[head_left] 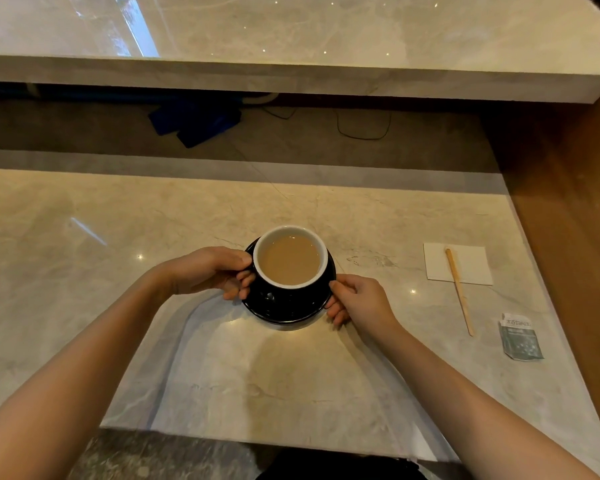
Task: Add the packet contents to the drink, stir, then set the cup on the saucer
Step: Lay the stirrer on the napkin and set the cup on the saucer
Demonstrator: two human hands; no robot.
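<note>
- Packet (520,337) lies torn and stirrer (458,289) is laid down, both near worktop's right edge (520,237); I judge adding, stirring done.
- Cup (290,259) sits on saucer (288,310); left hand (212,271) grasps cup's handle side, right hand (357,301) pinches saucer rim. Only letting go remains.

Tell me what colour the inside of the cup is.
White inside the cup, with a black outer wall; it holds a light tan drink. The head view shows it.

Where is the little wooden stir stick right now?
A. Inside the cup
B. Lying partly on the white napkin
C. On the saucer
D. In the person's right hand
B: the stir stick lies with its top end on the white napkin, away from the cup.
</note>
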